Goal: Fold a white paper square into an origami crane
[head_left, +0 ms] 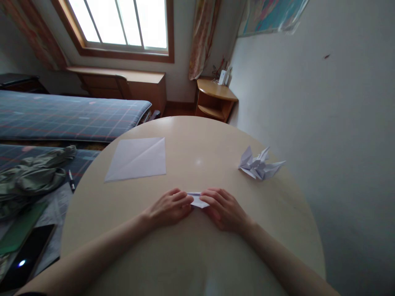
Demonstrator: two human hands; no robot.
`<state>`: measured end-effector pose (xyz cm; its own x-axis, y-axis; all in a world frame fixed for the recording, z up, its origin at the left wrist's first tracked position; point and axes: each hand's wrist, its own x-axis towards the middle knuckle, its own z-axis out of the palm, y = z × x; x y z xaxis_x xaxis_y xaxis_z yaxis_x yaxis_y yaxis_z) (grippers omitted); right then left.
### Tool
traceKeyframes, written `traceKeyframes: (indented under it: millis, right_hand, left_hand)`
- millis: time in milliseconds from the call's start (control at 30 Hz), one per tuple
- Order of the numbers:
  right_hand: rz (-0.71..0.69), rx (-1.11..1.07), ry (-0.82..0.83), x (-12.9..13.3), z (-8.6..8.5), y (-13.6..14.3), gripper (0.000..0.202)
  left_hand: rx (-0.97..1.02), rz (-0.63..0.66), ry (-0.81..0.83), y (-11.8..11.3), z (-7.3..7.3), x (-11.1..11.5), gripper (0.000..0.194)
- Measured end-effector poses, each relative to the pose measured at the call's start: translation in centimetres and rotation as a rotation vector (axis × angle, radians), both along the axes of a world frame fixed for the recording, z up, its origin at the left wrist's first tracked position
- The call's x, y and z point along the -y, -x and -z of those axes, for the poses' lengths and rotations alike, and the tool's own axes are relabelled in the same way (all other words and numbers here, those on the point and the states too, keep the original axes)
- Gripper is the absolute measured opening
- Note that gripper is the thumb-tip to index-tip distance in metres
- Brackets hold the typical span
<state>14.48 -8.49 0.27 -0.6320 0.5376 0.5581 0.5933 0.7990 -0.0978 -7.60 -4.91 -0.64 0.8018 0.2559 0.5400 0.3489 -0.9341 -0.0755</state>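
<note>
Between my hands is a small piece of folded white paper (pixel 199 201), low over the near middle of the round table. My left hand (pixel 173 206) grips its left end with the fingers curled, and my right hand (pixel 224 209) grips its right end the same way. Only the middle of the folded paper shows; the fingers cover both ends. Beyond my left hand lies a flat white paper sheet (pixel 138 159) with a diagonal crease. Several folded paper cranes (pixel 259 163) are bunched together beyond my right hand.
The round cream table (pixel 197 139) has its right edge close to a white wall (pixel 345 123). At left are a plaid bed (pixel 74 115), crumpled grey-green cloth (pixel 33 174), a pen (pixel 71 180) and a dark phone (pixel 29 255). A corner shelf (pixel 217 89) stands behind.
</note>
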Motion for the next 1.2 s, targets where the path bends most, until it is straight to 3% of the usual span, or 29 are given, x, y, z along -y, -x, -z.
traceKeyframes:
  millis: [233,333,533,800,1200]
  right_hand:
    - [-0.082,-0.085,0.086,-0.6,0.4,0.1,0.014]
    - [-0.081,-0.147,0.155,-0.5,0.3,0.2,0.009]
    - [0.079,-0.298,0.28,-0.3,1.0,0.6,0.014]
    - [0.067,-0.104,0.075,-0.2,1.3,0.3,0.024]
    - [0.066,0.125,-0.086,-0.1,0.6,0.5,0.022]
  left_hand:
    - [0.081,0.006,0.273,0.0,0.1,-0.2,0.018]
    - [0.048,-0.002,0.312,0.1,-0.2,-0.1,0.022]
    - [0.005,-0.019,0.342,0.2,0.0,-0.1,0.019]
    - [0.175,0.03,0.376,0.1,0.7,-0.4,0.015]
    - [0.137,-0.002,0.321,0.1,0.7,-0.5,0.015]
